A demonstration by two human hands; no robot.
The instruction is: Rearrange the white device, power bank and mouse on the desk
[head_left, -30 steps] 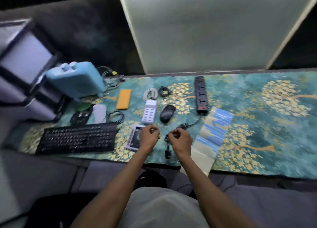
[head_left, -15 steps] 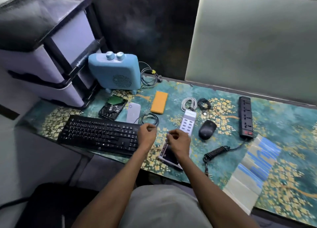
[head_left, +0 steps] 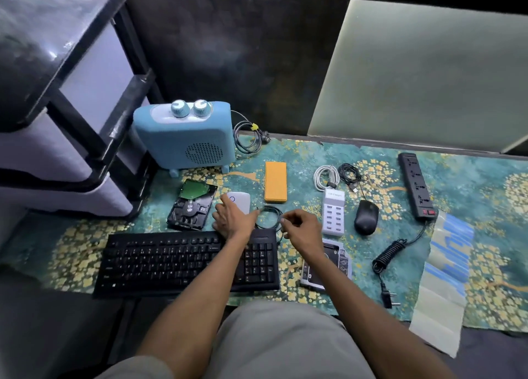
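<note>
A small black cable coil (head_left: pixel 268 216) is seen lying on the bench (head_left: pixel 471 207), just behind the black keyboard (head_left: pixel 185 260) and between the two hands. The left hand (head_left: pixel 233 217) is spread with straight fingers, its fingertips resting on a white pocket device (head_left: pixel 240 201), its thumb reaching to the coil's left edge. The right hand (head_left: pixel 300 228) is loosely curled, and the coil's right side appears to be pinched between thumb and forefinger. A bare hard drive (head_left: pixel 191 206) lies just to the left, an orange power bank (head_left: pixel 275 181) behind. If the coil is lifted from one side only, its loops could be sprung open and snagged on the keyboard's corner. A label on the white multi-port charger (head_left: pixel 333 213) is too small to be read
</note>
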